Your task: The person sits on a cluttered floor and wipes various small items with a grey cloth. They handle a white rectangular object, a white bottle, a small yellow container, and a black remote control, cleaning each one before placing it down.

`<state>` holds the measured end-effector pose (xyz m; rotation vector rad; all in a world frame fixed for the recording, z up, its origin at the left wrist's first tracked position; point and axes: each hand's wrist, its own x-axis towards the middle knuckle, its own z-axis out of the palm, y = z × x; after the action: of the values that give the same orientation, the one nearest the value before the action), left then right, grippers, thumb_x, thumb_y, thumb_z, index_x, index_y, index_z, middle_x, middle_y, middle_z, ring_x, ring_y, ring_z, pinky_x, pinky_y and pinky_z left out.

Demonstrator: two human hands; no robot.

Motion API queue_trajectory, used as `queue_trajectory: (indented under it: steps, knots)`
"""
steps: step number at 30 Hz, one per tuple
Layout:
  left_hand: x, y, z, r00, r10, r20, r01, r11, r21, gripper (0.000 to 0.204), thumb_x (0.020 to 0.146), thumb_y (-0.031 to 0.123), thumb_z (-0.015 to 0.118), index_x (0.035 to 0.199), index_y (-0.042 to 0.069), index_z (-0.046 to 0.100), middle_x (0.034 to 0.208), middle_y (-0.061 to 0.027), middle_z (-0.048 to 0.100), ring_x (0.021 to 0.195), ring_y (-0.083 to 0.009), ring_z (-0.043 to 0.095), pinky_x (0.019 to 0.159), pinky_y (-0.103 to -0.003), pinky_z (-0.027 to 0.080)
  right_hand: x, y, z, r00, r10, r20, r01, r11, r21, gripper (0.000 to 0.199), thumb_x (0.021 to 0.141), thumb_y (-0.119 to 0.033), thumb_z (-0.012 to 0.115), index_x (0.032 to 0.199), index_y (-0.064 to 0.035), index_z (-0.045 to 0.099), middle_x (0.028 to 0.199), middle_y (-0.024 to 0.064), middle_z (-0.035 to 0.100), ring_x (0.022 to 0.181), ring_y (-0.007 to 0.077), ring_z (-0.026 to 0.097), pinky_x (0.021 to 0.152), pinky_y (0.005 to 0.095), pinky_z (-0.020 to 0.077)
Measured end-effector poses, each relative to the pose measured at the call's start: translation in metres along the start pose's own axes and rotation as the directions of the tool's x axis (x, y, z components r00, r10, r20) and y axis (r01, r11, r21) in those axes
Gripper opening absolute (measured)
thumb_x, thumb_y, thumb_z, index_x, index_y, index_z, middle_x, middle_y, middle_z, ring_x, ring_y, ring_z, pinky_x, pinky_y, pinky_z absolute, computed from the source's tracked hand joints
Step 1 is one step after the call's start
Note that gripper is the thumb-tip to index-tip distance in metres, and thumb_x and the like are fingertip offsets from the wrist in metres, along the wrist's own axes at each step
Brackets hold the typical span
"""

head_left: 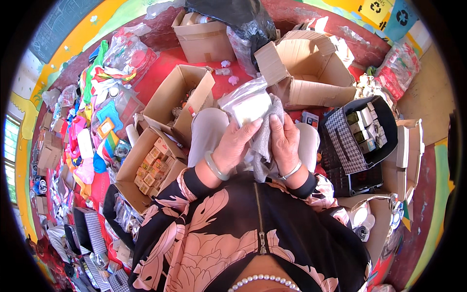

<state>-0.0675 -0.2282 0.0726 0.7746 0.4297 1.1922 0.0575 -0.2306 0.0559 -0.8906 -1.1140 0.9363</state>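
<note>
In front of my knees, my left hand (235,146) is closed on a clear plastic bag (249,103) with something flat and white inside. The thumb lies over the lower edge of the white piece. Close beside it, my right hand (286,148) grips a grey cloth (262,141), which hangs down between my wrists. The cloth touches the right side of the bag. A pale bangle (215,167) is on my left wrist and a thin silvery one (293,170) on my right.
An open carton (177,100) stands left of my knees, with a carton of small boxes (141,168) nearer me. Ahead right is a large open carton (311,68). To the right sits a houndstooth bin (343,141) with small white boxes. Colourful cloths (92,126) are heaped far left.
</note>
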Motion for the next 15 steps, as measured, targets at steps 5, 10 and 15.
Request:
queue_trajectory:
  steps: [5,10,15]
  knots:
    - [0.003,-0.009,0.003,0.987,0.152,-0.057,-0.151,0.988,0.019,0.040,0.090,0.012,0.055,0.126,0.002,0.041,0.121,-0.0064,0.051,0.110,-0.0142,0.049,0.094,-0.030,0.039,0.008,0.000,-0.007,0.993,0.101,-0.064,-0.099,0.995,0.027,0.028,0.095,-0.026,0.050,0.094,-0.0001,0.061,0.076,-0.0008,0.059,0.070,0.0047,0.050,0.063,0.0207,0.0431]
    - [0.004,-0.008,-0.010,0.970,0.239,-0.039,-0.237,0.970,0.053,0.037,0.091,0.009,0.053,0.126,0.003,0.042,0.119,-0.0069,0.053,0.108,-0.0145,0.051,0.093,-0.030,0.040,0.027,-0.004,-0.017,0.908,0.418,0.012,-0.365,0.777,0.513,0.035,0.097,-0.031,0.043,0.106,-0.0013,0.057,0.094,0.0065,0.063,0.079,0.0132,0.059,0.072,0.0290,0.0490]
    - [0.004,0.017,-0.019,0.992,0.111,0.064,-0.120,0.978,0.170,0.037,0.090,0.012,0.055,0.124,0.000,0.043,0.112,-0.0047,0.055,0.100,-0.0117,0.052,0.086,-0.028,0.043,0.035,-0.016,-0.034,0.886,0.350,0.305,-0.447,0.468,0.762,0.052,0.093,-0.046,0.041,0.127,-0.0070,0.043,0.114,0.0151,0.056,0.091,0.0278,0.061,0.082,0.0431,0.0507]
